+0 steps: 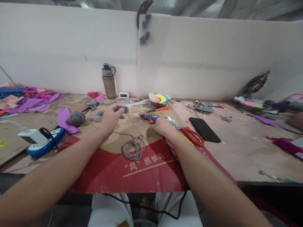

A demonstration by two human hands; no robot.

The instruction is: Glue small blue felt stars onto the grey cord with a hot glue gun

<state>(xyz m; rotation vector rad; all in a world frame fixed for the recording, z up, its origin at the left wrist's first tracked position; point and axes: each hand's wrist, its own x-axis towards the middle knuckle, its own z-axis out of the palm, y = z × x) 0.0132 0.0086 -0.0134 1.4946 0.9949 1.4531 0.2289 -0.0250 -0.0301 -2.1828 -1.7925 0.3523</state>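
Pinched between the fingertips of my left hand (113, 116) is a small blue-grey piece (125, 109), with grey cord trailing down from it. The cord runs to a loose grey coil (133, 149) on the red and tan cardboard (142, 176). My right hand (161, 126) is wrapped round a blue glue gun (149, 118), its nozzle pointing left toward my left hand. The two hands are apart. Red-handled scissors (193, 136) lie just right of my right wrist.
A black phone (204, 129) lies right of the scissors. A bottle (109, 82) stands at the back wall near a bowl (161, 100). Grey yarn (76, 118) and a blue power strip (46, 143) are at left. Another person's hand (295, 121) shows at far right.
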